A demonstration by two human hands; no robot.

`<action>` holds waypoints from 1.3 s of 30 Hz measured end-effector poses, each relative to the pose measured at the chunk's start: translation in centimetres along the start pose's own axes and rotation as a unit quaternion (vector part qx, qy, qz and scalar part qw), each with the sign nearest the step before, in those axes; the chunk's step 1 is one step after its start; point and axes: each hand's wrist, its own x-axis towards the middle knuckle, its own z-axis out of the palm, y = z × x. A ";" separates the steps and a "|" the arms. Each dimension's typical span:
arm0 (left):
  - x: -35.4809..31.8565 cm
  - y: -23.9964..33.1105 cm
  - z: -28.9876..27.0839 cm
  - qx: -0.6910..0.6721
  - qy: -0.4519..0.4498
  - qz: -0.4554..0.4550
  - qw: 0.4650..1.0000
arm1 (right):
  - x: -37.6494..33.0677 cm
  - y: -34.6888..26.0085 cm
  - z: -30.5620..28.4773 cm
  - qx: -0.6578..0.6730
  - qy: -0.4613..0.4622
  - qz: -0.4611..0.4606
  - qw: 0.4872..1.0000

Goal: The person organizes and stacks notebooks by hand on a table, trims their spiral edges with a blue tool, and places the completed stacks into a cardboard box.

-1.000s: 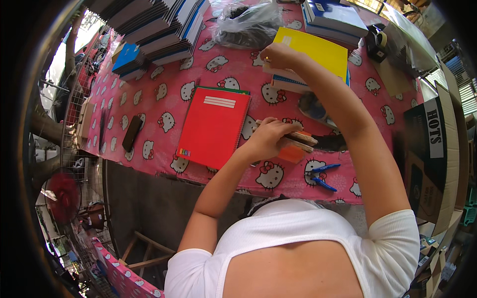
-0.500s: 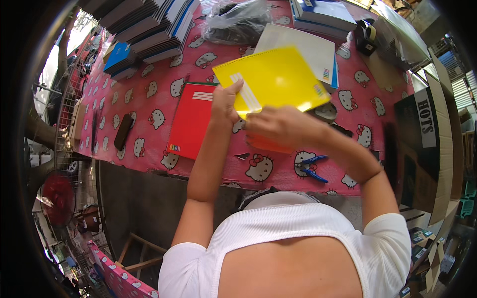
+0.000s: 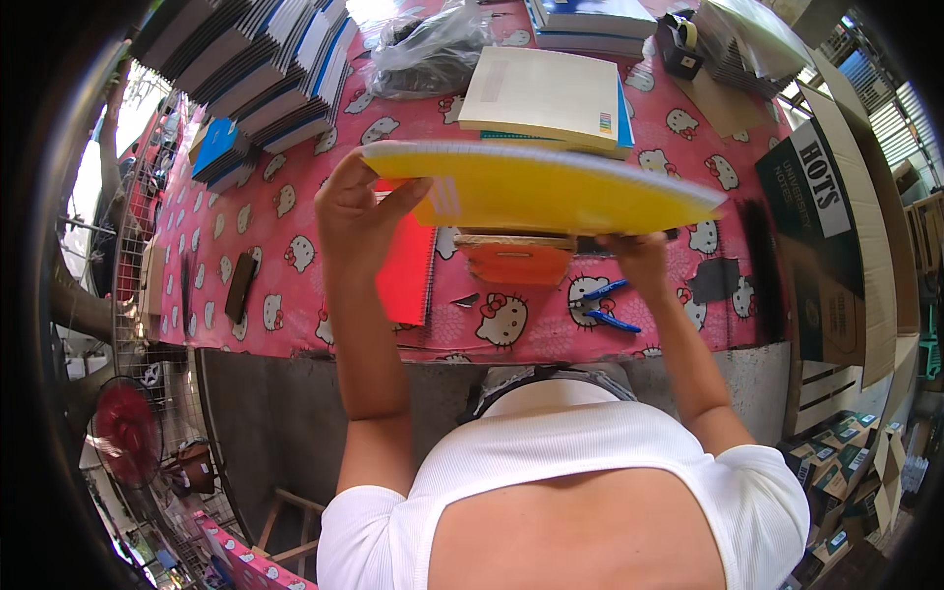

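Right now I have the yellow notebook (image 3: 551, 189) lifted off the table and held almost flat in front of me, so I see mostly its near edge and a strip of its cover. My left hand (image 3: 359, 211) grips its left end: the thumb lies across the top of the cover and the fingers curl underneath. My right hand (image 3: 637, 258) is at the other end, below the notebook's right part, with the fingers closed up against its underside; the cover hides most of them, so I cannot tell exactly how they sit.

Just beneath the notebook, between my two hands, an orange stapler (image 3: 516, 261) lies on the pink tablecloth (image 3: 295, 206). A red spiral notebook (image 3: 408, 275) lies beside my left forearm, partly hidden by it. Blue-handled pliers (image 3: 602, 305) lie near the table's front edge, close to my right wrist.

Farther back, a cream-coloured book (image 3: 541, 93) sits on a small stack, a crumpled clear plastic bag (image 3: 428, 49) lies to its left, and rows of stacked books (image 3: 256, 59) fill the far left corner. A cardboard box (image 3: 836, 226) stands at the right.
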 end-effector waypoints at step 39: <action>-2.6 -1.9 15.2 0.300 -0.014 0.104 0.948 | 4.0 -10.5 -6.9 0.005 -0.193 0.097 0.976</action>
